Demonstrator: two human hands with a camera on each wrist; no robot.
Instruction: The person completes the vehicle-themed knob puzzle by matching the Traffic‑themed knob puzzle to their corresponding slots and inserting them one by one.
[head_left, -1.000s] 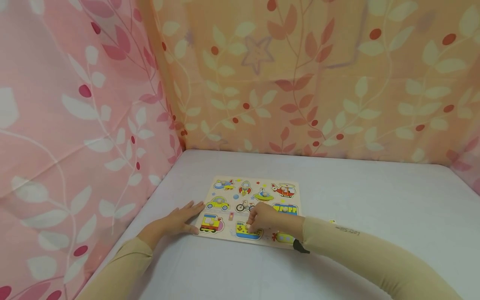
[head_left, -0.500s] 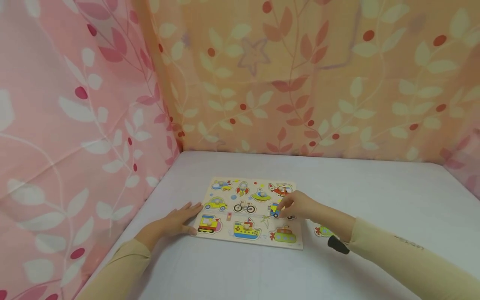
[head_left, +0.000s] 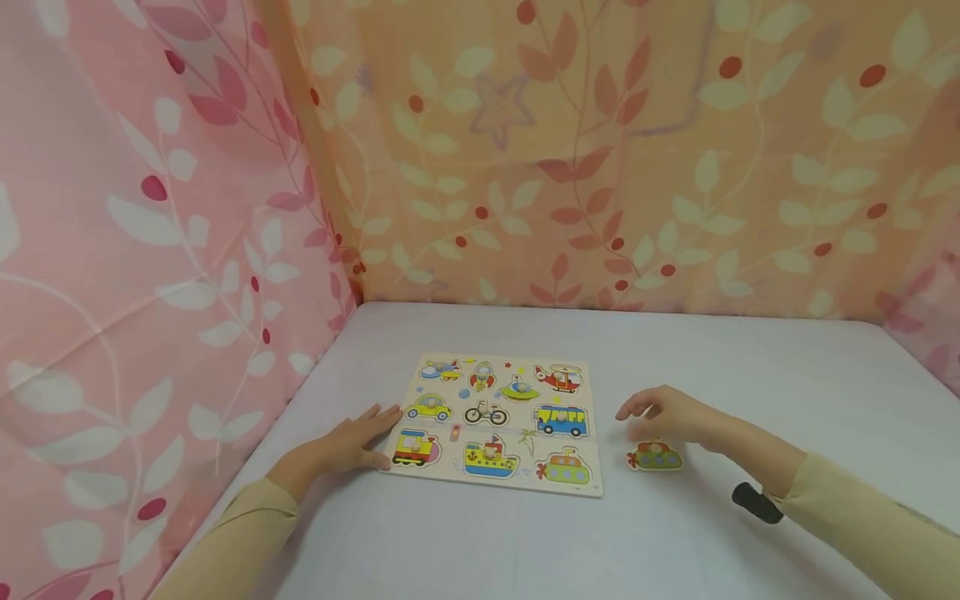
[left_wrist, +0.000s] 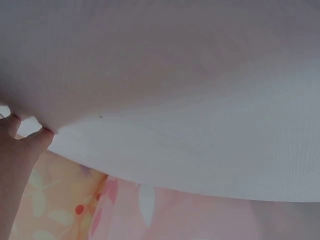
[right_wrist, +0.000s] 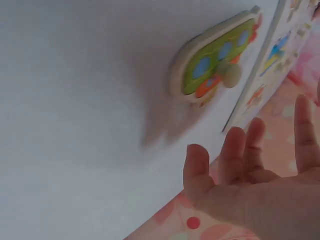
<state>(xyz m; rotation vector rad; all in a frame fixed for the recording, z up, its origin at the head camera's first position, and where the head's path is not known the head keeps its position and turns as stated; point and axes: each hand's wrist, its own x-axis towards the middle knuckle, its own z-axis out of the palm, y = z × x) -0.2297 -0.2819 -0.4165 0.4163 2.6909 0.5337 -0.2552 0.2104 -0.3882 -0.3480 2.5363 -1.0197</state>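
Note:
A wooden peg puzzle board (head_left: 450, 460) lies flat on the table. Knobbed vehicle pieces fill most of its places, among them a blue bus (head_left: 561, 422) and a boat (head_left: 491, 460). In the lower right corner a printed submarine (head_left: 566, 470) shows without a knob. My left hand (head_left: 341, 446) rests at the board's left edge with fingers extended. To the right of the board a green submarine piece (head_left: 658, 458) lies on the table, knob up. Over it hovers my right hand (head_left: 671, 417), fingers loosely bent and holding nothing; the right wrist view shows them apart from the piece (right_wrist: 215, 65).
White cloth covers the table (head_left: 480, 542). Patterned curtains stand behind it (head_left: 600, 167) and along the left side (head_left: 150, 250). A black strap-like object (head_left: 757, 503) sits at my right wrist.
My right hand has left the boat piece on the board, passed over the bus and reached the loose submarine piece at the right. The left hand stays at the board's edge.

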